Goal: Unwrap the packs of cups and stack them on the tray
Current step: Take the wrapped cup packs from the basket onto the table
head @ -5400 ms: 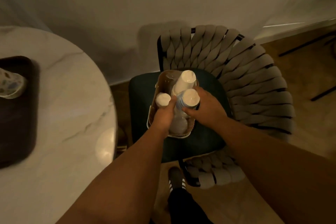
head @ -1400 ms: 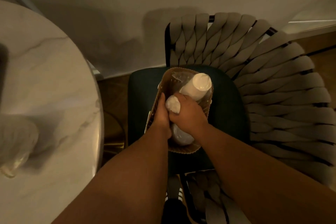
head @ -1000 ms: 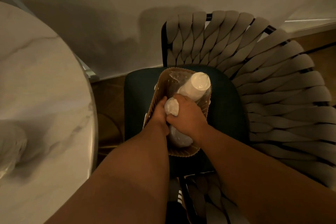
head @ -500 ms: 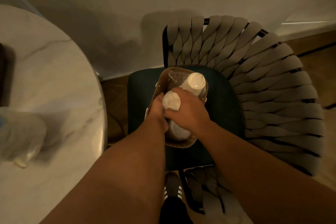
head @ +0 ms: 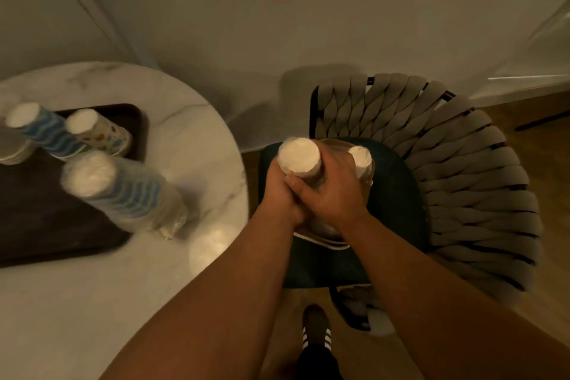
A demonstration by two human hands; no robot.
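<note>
A plastic-wrapped pack of white cups (head: 298,157) stands upright above the brown basket (head: 368,176) on the chair seat. My left hand (head: 279,191) and my right hand (head: 331,191) both grip it around its middle. A second pack of white cups (head: 360,157) leans inside the basket behind my right hand. On the left, a dark tray (head: 37,219) lies on the marble table. On it stand a blue wave-patterned stack (head: 46,129) and a colourful dotted stack (head: 98,131). A wrapped blue wave-patterned pack (head: 123,191) stands at the tray's right edge.
The round marble table (head: 129,271) fills the left. A chair with a woven grey back (head: 462,170) and dark green seat (head: 398,194) holds the basket. A white wall runs behind. My shoe (head: 314,328) is on the wooden floor below.
Both hands have lifted the wrapped white pack up out of the basket toward the camera. The view has turned left, and the tray with its cup stacks now shows.
</note>
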